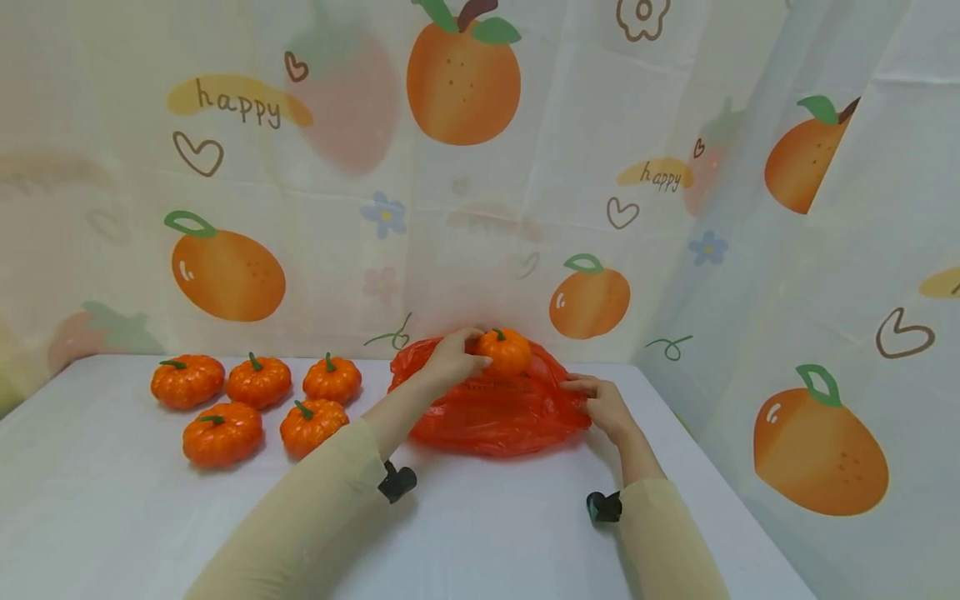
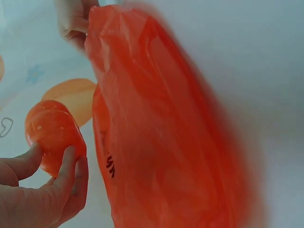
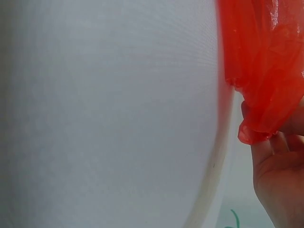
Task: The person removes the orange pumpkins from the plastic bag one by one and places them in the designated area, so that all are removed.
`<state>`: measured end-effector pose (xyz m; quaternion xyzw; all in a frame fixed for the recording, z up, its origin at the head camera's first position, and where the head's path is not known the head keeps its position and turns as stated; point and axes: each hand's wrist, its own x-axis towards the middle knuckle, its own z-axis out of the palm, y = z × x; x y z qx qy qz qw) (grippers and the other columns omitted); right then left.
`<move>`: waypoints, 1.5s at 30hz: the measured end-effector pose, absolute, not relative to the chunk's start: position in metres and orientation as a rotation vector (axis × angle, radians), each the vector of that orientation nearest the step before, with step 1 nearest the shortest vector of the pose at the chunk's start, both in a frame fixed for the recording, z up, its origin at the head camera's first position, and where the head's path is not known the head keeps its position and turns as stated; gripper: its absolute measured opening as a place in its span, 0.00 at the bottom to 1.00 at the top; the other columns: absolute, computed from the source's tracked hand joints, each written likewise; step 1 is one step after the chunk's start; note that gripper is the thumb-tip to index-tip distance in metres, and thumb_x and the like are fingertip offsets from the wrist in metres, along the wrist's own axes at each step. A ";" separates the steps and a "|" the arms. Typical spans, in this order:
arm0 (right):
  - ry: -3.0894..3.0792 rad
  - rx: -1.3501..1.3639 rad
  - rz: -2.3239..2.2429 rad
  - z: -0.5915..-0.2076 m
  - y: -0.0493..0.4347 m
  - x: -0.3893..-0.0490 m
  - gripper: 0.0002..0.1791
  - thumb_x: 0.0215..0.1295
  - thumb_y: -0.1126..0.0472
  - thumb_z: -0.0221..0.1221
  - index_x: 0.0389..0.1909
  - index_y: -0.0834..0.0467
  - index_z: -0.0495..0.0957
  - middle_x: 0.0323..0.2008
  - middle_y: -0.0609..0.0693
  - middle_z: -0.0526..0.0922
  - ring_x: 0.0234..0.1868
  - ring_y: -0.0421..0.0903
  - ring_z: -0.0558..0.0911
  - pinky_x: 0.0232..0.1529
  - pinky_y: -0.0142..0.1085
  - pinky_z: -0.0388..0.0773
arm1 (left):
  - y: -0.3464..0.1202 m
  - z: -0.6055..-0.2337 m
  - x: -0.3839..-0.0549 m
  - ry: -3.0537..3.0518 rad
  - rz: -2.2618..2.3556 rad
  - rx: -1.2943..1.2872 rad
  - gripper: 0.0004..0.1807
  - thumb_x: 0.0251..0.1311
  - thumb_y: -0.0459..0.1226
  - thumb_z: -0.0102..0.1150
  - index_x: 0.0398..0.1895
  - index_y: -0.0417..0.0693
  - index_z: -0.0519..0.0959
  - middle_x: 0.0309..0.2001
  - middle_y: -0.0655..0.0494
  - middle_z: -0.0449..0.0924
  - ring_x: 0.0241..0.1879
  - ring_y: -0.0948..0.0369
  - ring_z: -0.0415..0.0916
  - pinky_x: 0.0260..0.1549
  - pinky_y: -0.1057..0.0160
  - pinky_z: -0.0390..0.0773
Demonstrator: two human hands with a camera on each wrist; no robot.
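Observation:
A small orange pumpkin [image 1: 507,353] with a green stem is pinched between the thumb and fingers of my left hand [image 1: 453,358]. It is held up over the red plastic bag [image 1: 491,412]; the left wrist view shows the pumpkin [image 2: 54,135] just beside the bag's edge. My right hand [image 1: 603,404] grips the bag's right side, and in the right wrist view its fingers bunch up a corner of the thin plastic [image 3: 261,118]. The bag lies wide and crumpled on the table, with dark print on its side. What is inside it is hidden.
Several more orange pumpkins [image 1: 258,382] with green stems stand in two rows at the left of the white table [image 1: 480,533]. Behind the table hangs a white curtain [image 1: 322,250] printed with fruit and hearts. The table's right edge runs past my right arm.

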<state>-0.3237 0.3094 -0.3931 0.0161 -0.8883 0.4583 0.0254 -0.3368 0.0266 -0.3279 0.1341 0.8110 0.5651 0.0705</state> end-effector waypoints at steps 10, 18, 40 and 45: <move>-2.746 0.033 1.433 -0.393 0.308 -0.322 0.29 0.61 0.76 0.42 0.61 0.62 0.77 0.72 0.60 0.66 0.69 0.62 0.65 0.42 0.30 0.78 | -0.006 -0.320 -0.331 2.370 1.747 0.429 0.32 0.67 0.33 0.57 0.73 0.44 0.60 0.75 0.46 0.59 0.65 0.47 0.72 0.63 0.52 0.77; -2.742 0.043 1.453 -0.392 0.308 -0.322 0.28 0.61 0.77 0.42 0.61 0.63 0.77 0.72 0.61 0.66 0.70 0.62 0.65 0.43 0.29 0.77 | -0.025 -0.305 -0.332 2.361 1.777 0.488 0.33 0.68 0.31 0.55 0.74 0.40 0.58 0.74 0.43 0.59 0.68 0.46 0.68 0.62 0.53 0.78; -2.753 0.050 1.443 -0.394 0.309 -0.324 0.28 0.60 0.78 0.42 0.60 0.65 0.77 0.72 0.61 0.65 0.71 0.63 0.63 0.40 0.27 0.76 | -0.108 -0.273 -0.313 2.608 1.612 0.452 0.34 0.70 0.38 0.53 0.77 0.48 0.55 0.76 0.46 0.57 0.66 0.44 0.70 0.67 0.44 0.71; -2.749 0.059 1.435 -0.394 0.310 -0.325 0.29 0.60 0.78 0.41 0.60 0.65 0.77 0.72 0.62 0.66 0.70 0.63 0.63 0.37 0.28 0.75 | -0.129 -0.269 -0.308 2.641 1.577 0.472 0.35 0.71 0.40 0.53 0.77 0.48 0.53 0.77 0.45 0.55 0.66 0.43 0.70 0.68 0.41 0.69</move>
